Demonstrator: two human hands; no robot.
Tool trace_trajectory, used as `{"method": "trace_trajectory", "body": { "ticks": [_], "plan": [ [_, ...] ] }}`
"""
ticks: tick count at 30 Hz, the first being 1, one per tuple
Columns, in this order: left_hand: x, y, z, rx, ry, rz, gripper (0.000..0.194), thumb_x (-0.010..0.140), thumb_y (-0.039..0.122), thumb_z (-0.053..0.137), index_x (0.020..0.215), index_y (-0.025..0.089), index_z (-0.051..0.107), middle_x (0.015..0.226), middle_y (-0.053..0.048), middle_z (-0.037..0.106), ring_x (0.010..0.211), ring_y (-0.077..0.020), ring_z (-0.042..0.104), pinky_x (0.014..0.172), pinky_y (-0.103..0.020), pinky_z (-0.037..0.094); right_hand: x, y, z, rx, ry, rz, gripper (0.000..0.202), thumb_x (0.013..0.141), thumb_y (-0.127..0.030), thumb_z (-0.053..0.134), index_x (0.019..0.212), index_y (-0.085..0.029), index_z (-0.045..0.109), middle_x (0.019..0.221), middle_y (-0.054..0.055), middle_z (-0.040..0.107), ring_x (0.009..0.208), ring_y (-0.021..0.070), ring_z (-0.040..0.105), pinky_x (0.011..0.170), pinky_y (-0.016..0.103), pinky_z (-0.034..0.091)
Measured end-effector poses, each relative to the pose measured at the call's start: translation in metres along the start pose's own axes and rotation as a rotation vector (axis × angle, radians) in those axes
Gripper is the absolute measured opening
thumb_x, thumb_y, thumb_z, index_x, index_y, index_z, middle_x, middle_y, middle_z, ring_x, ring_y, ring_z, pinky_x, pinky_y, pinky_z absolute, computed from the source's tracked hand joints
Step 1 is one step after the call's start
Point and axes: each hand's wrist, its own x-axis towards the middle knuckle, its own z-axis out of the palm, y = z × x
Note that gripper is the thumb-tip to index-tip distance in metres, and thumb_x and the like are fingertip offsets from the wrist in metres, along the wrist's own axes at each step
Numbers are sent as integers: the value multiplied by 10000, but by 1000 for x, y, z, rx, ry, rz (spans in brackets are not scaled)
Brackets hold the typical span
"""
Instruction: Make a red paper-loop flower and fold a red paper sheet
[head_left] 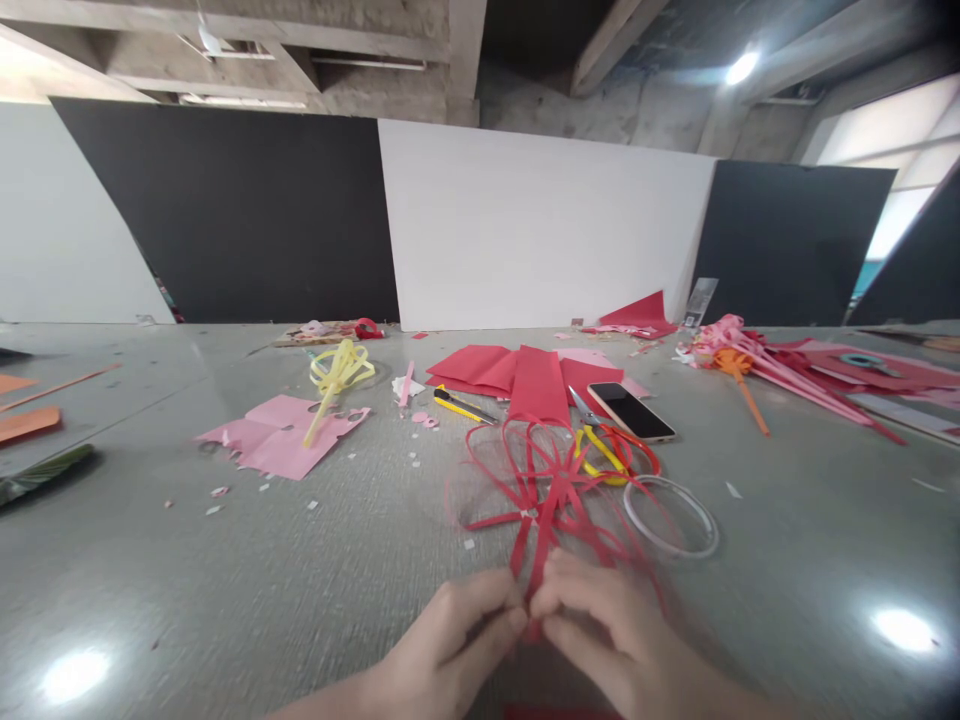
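Observation:
My left hand [469, 635] and my right hand [596, 625] meet at the lower middle, their fingers pinched on the near end of the red paper strips [541, 545]. The strips fan out in loops beyond my fingertips, lying over the grey table, and their outer parts are smeared by motion. Just beyond the loops lie scissors [611, 455] with yellow and red handles, their blades pointing away. A clear tape ring [671, 516] rests to the right of the strips. Folded red paper [540, 385] lies behind them.
A phone [631, 411] lies right of the red paper, a yellow cutter [463, 406] left of it. Pink paper [274, 435] with a yellow strip flower [341, 375] is at left. An orange strip flower [733, 365] and pink strips [795, 385] lie at right. Scraps dot the grey table [247, 580].

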Motion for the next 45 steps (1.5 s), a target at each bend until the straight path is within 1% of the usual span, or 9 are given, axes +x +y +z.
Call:
{"method": "trace_trajectory", "body": {
  "ticks": [3, 6, 12, 16, 23, 28, 36, 41, 45],
  "plan": [
    [0, -1, 0, -15, -8, -21, 248, 877, 286, 365, 657, 179, 405, 620, 30, 424, 580, -103, 375, 539, -197, 323, 0, 0, 1, 18, -15, 12, 174, 776, -117, 445, 722, -208, 583, 704, 0, 607, 700, 130, 582, 656, 224, 463],
    [4, -6, 1, 23, 55, -6, 214, 862, 269, 401, 675, 171, 440, 641, 27, 445, 597, -104, 385, 557, -198, 327, 3, 4, 3, 36, 27, -8, 167, 776, -111, 432, 734, -207, 562, 730, 6, 601, 726, 135, 573, 680, 233, 457],
    [33, -26, -7, 142, 379, 79, 174, 835, 232, 445, 673, 172, 458, 632, 29, 462, 589, -111, 416, 557, -204, 341, 35, 26, 5, 30, 98, -50, 103, 820, -146, 465, 800, -190, 556, 807, 19, 591, 791, 147, 557, 736, 267, 443],
    [48, -35, -16, 196, 513, 167, 111, 846, 202, 440, 746, 177, 481, 687, 14, 504, 629, -121, 448, 593, -215, 374, 54, 38, 11, 53, 204, -64, 130, 843, -147, 452, 792, -182, 566, 786, 15, 596, 764, 138, 563, 712, 249, 446],
    [39, -34, -15, 345, 516, 296, 138, 879, 148, 389, 819, 185, 507, 786, -24, 524, 727, -139, 503, 660, -237, 420, 46, 48, 26, 102, 272, -27, 143, 825, -149, 460, 789, -189, 592, 738, 9, 611, 693, 140, 578, 643, 232, 460],
    [37, -36, -15, 454, 514, 288, 151, 874, 132, 404, 840, 195, 537, 809, -25, 558, 754, -147, 534, 687, -255, 433, 46, 47, 23, 108, 277, -5, 137, 813, -130, 473, 792, -190, 594, 756, 5, 616, 708, 139, 580, 656, 227, 456],
    [38, -37, -14, 597, 580, 350, 130, 852, 138, 459, 864, 204, 570, 800, -13, 596, 709, -146, 550, 652, -259, 425, 46, 49, 26, 48, 241, -85, 164, 814, -72, 461, 798, -182, 582, 772, 11, 584, 745, 136, 542, 699, 234, 426],
    [39, -38, -13, 606, 590, 403, 148, 836, 96, 476, 826, 201, 580, 746, 12, 599, 639, -125, 530, 618, -247, 389, 45, 48, 23, -2, 211, -113, 177, 807, -48, 463, 797, -186, 573, 781, 14, 574, 750, 138, 529, 699, 235, 419],
    [39, -38, -12, 512, 582, 356, 163, 820, 80, 491, 759, 196, 587, 701, 23, 586, 614, -115, 516, 624, -238, 388, 45, 45, 19, -32, 169, -108, 167, 817, -60, 469, 798, -195, 565, 792, 9, 585, 779, 142, 526, 732, 245, 411]
  ]
}}
